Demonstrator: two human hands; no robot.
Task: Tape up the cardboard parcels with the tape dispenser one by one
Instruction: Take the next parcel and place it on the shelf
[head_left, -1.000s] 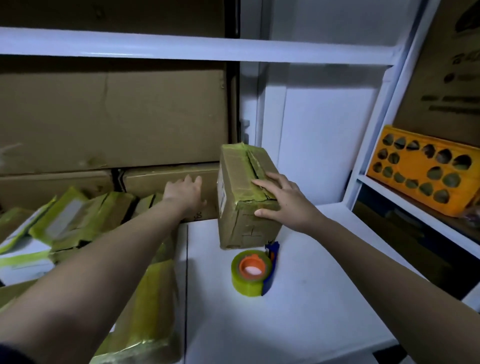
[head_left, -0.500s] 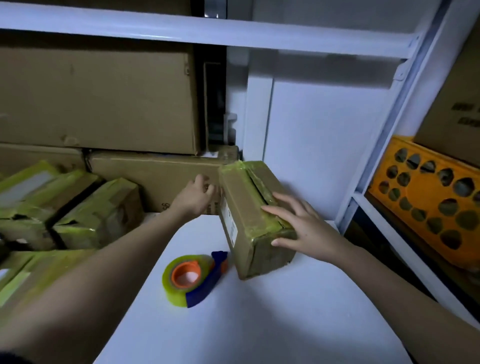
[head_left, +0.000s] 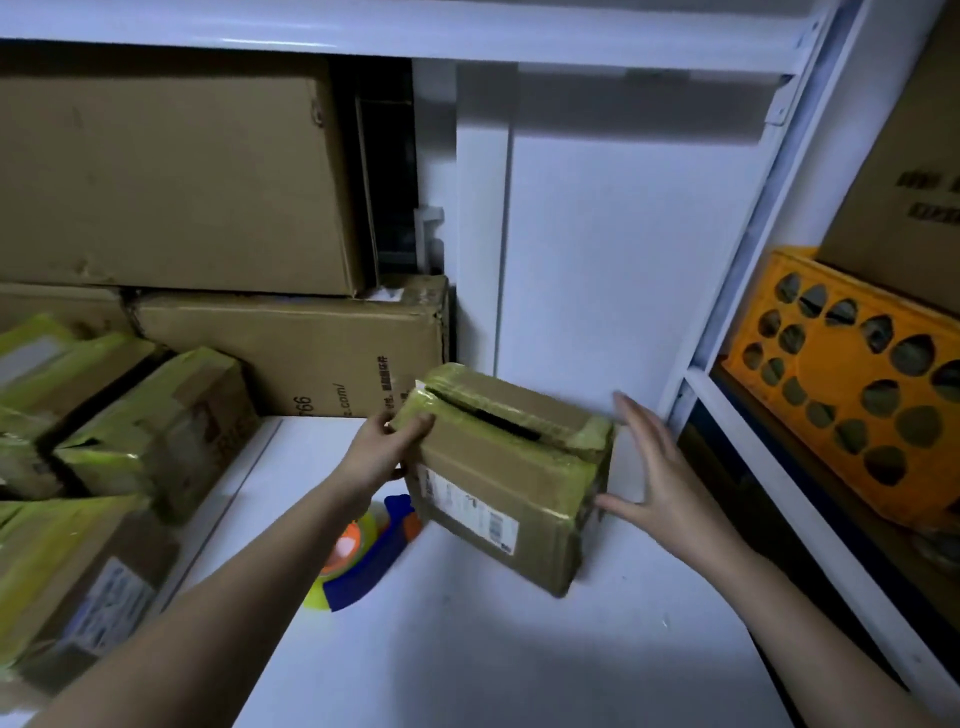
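A small cardboard parcel (head_left: 498, 478) with yellowish tape at both ends and a gaping top seam lies crosswise on the white shelf (head_left: 467, 665). My left hand (head_left: 384, 452) grips its left end, thumb over the taped top corner. My right hand (head_left: 649, 473) is at the parcel's right end with fingers straight and spread, thumb near the lower corner. The tape dispenser (head_left: 358, 551), blue with an orange hub and a yellow-green roll, lies on the shelf below my left wrist, partly hidden by the arm and the parcel.
Several taped parcels (head_left: 156, 431) are piled at the left. Large cardboard boxes (head_left: 291, 348) stand stacked at the back left. A white upright (head_left: 748, 249) bounds the shelf on the right, with an orange perforated crate (head_left: 852, 389) beyond it.
The parcel has been turned from lengthwise to crosswise and shifted right. My left hand moved from behind the parcel onto its left end; my right hand slid from its top to its right end.
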